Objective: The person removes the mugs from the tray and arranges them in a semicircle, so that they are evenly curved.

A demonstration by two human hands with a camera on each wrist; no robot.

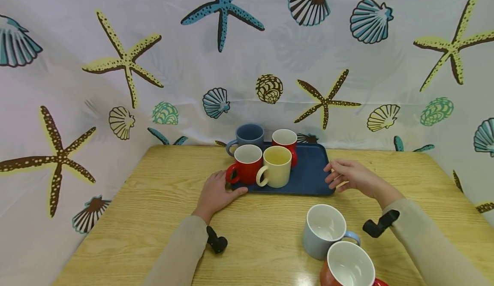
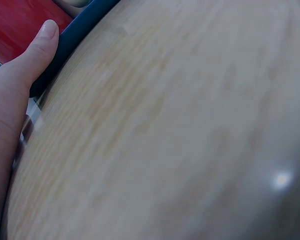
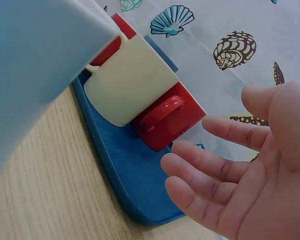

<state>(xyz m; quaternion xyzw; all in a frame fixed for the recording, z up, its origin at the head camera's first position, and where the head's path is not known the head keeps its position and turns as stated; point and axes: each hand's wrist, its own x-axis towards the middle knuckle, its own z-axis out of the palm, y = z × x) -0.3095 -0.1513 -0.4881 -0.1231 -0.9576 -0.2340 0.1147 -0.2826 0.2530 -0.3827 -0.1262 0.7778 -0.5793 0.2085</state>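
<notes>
A dark blue tray [image 1: 312, 170] lies at the back of the wooden table. On its left half stand a red mug [image 1: 248, 172], a cream mug [image 1: 279, 175], a blue mug [image 1: 251, 136] and a second red mug [image 1: 294, 151] with a white inside. My left hand [image 1: 218, 194] grips the tray's front left corner, its thumb [image 2: 42, 47] on the rim; the other fingers are mostly hidden. Beside the tray's right edge, my right hand [image 1: 353, 176] hovers with loosely bent fingers and holds nothing. The right wrist view shows its palm [image 3: 275, 205] near the tray's right end.
Nearer to me, a light blue mug [image 1: 314, 239] and an orange-red mug [image 1: 328, 273] stand close together on the table [image 1: 251, 243], left of my right forearm. A white curtain [image 1: 251, 63] printed with shells and starfish hangs right behind the tray.
</notes>
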